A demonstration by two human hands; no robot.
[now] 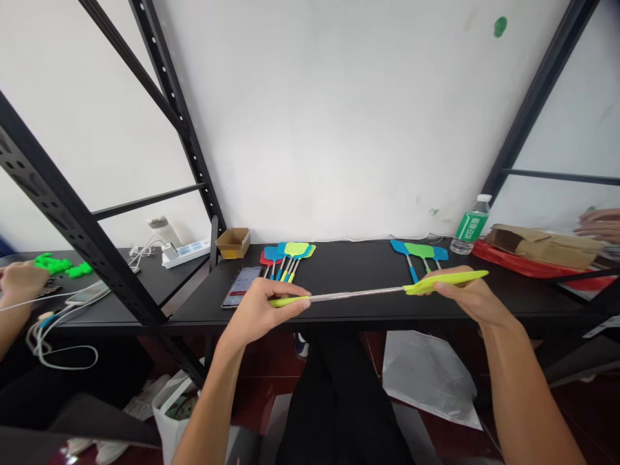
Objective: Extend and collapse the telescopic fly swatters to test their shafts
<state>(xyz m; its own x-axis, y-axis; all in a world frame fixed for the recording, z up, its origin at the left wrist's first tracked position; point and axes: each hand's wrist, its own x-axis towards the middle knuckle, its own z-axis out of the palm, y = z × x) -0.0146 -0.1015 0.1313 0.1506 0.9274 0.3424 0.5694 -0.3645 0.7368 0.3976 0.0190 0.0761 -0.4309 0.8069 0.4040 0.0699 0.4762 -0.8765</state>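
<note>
Bare forearms (213, 394), plain black trousers (343, 400) on both legs, a dark blue and white shoe (301, 347).

Yellow-green swatter (361, 294): partly hidden by right hand (473, 302)
Co-worker's hand (22, 281): cut off, left edge
Another person's hand (600, 224): cut off, right edge

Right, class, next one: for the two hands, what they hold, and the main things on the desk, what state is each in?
Left hand: closed on the handle.
Right hand: gripping the head end.
Yellow-green swatter: held roughly level, metal shaft exposed.
Left swatter bunch: lying down, heads overlapping.
Right swatter bunch: lying down, heads overlapping.
Phone: screen lit.
Cardboard box: open-topped.
Bottle: upright, capped.
</note>
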